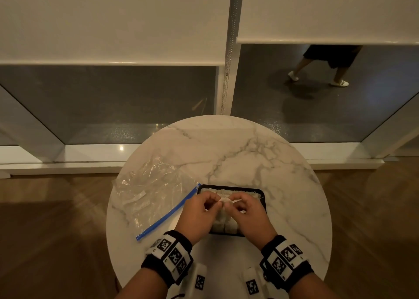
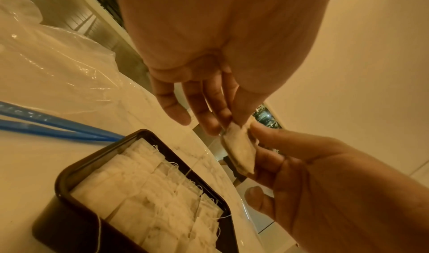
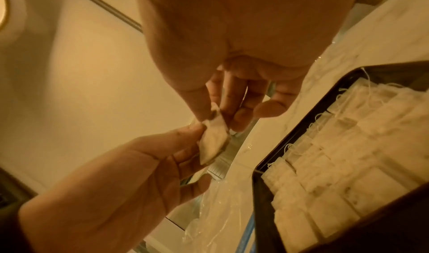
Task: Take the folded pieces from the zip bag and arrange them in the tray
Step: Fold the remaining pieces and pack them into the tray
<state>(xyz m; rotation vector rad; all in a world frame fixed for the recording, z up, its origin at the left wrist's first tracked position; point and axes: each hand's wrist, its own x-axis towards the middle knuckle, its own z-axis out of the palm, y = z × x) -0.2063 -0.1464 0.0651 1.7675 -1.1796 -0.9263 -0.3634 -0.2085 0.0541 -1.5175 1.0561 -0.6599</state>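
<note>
On round marble table (image 1: 238,153): black tray (image 1: 262,195), clear zip bag (image 1: 154,192).

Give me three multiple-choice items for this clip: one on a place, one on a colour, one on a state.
1. Where does the zip bag lie relative to the tray?
A. to its left
B. to its right
C. underneath it

2. What colour is the bag's zip strip?
A. red
B. blue
C. green

3. What is happening with the folded piece?
A. it lies on the floor
B. it is still sealed in the bag
C. both hands pinch it above the tray

Answers: 1 A, the head view shows the bag on the table left of the tray; 2 B, the strip is blue; 3 C, the left hand and right hand pinch its two ends.
</note>
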